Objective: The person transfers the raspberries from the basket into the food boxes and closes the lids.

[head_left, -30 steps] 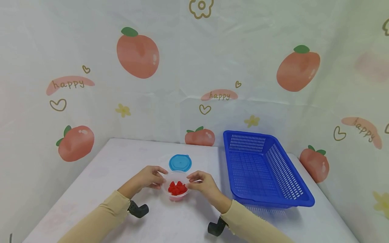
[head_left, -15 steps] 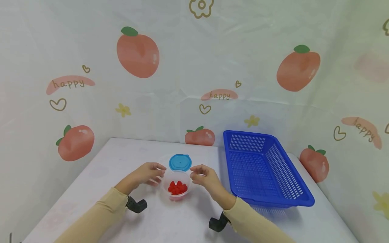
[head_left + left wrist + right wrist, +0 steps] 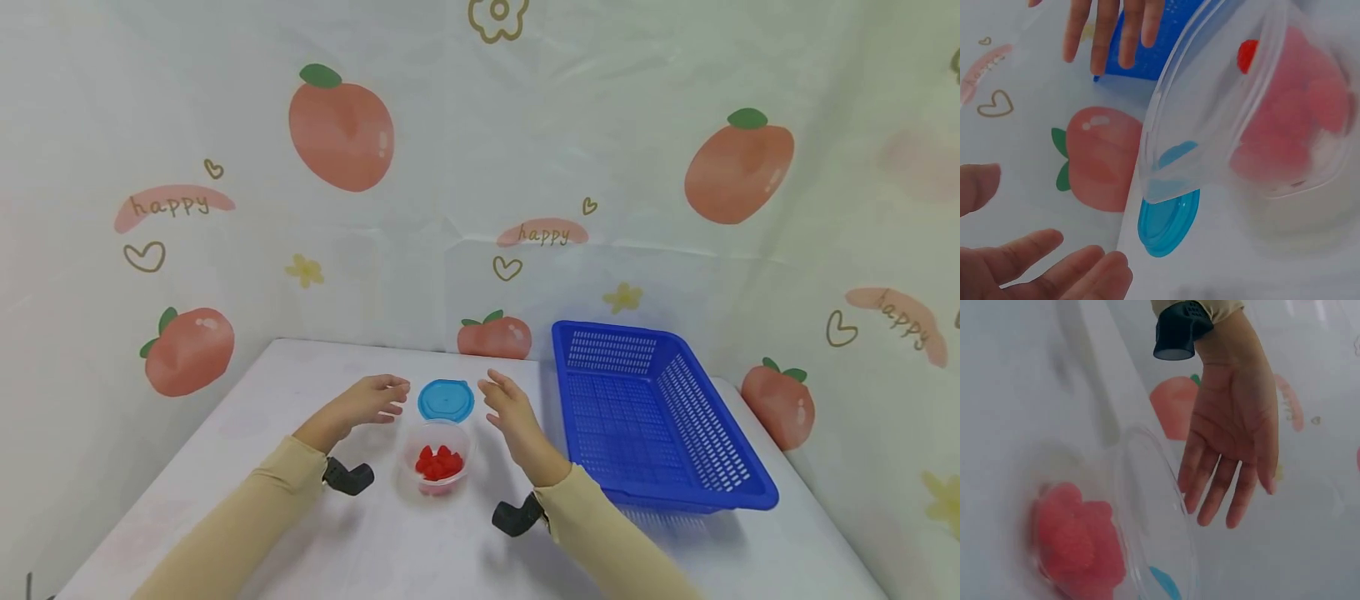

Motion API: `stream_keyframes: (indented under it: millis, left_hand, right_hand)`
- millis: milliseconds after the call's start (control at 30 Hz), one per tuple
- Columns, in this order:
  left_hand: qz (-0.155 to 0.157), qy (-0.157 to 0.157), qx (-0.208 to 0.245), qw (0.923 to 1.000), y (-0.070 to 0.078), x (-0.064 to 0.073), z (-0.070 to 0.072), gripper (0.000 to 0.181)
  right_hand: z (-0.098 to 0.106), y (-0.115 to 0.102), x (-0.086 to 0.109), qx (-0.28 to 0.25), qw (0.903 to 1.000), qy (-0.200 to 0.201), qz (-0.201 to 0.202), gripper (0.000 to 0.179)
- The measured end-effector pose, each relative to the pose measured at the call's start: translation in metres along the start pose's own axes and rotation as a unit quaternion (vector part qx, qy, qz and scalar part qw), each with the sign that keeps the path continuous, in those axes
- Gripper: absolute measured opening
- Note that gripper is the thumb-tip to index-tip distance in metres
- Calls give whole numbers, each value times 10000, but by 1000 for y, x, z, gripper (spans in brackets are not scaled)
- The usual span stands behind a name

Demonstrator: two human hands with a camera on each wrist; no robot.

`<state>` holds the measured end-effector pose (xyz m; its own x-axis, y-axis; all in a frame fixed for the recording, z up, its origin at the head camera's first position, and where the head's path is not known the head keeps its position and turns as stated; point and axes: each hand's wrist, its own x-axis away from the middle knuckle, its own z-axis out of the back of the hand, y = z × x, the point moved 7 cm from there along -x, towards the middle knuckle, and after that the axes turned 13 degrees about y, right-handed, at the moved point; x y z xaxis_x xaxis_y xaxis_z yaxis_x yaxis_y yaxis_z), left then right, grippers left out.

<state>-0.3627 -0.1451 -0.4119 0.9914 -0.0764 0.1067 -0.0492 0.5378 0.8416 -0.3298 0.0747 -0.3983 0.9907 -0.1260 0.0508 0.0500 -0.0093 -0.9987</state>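
Note:
A clear plastic bowl (image 3: pixel 442 432) stands on the white table, with several small red berry-like pieces (image 3: pixel 438 464) inside. Just behind it lies a blue lid (image 3: pixel 446 401), flat on the tabletop. My left hand (image 3: pixel 364 403) hovers at the lid's left, fingers loosely extended and holding nothing. On the other side my right hand (image 3: pixel 516 419) is raised, its fingers spread and free of any object. Seen from the left wrist, the bowl's rim (image 3: pixel 1154 156) looms close, and the fingers of the right hand (image 3: pixel 1119 28) hang at the top.
A large blue plastic basket (image 3: pixel 622 417) occupies the right side of the table (image 3: pixel 330 550). A printed cloth (image 3: pixel 420 167) hangs behind and along the sides. Each wrist carries a black camera (image 3: pixel 349 477).
Both hands have let go of the bowl's rim and moved up and away toward the lid, their fingers straightening. The bowl, lid and basket have stayed in place.

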Motion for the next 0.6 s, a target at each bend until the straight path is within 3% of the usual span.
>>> stream_keyframes:
  millis: [200,367,600]
  left_hand:
    - [370,-8,121,9992,1,-18,2,70]
    - [592,-251,365,9973,0,-29,-1,75]
    - [854,-469,724,9926,-3,-42,-8,80]
  right_hand:
    - [-6,6,-21,-103,9982,136,-580,67]
    - [-6,19,-40,-328,9914,406,-1201,75]
    - [-11,34,-55,-521,9821,428,-1757,71]
